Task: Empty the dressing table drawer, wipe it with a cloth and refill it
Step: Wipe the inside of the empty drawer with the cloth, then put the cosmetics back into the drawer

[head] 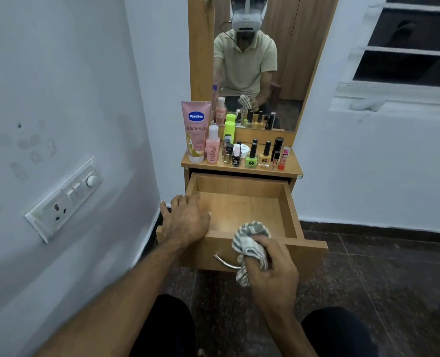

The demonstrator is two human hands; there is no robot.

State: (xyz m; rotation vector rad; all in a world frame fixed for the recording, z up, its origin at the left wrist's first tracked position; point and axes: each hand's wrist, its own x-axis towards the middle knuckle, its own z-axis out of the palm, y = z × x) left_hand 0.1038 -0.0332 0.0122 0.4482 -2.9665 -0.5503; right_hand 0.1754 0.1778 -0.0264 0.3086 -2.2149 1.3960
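Note:
The wooden drawer (242, 188) of the dressing table is pulled out, and nothing lies inside it. My left hand (185, 220) rests flat on the drawer's front left corner, fingers spread. My right hand (273, 269) holds a crumpled striped cloth (252, 247) just over the drawer's front edge, above the metal handle (224, 262). On the table top (292, 161) stand a pink Vaseline tube (195, 131), a pink bottle (213, 145), a green bottle (229, 130) and several nail polish bottles (251, 155).
A mirror (255, 63) rises behind the bottles and reflects a seated person. A white wall with a switch panel (64, 199) is close on the left. A window (404, 47) is at the upper right. Dark tiled floor (381, 279) lies below; my knees are at the bottom.

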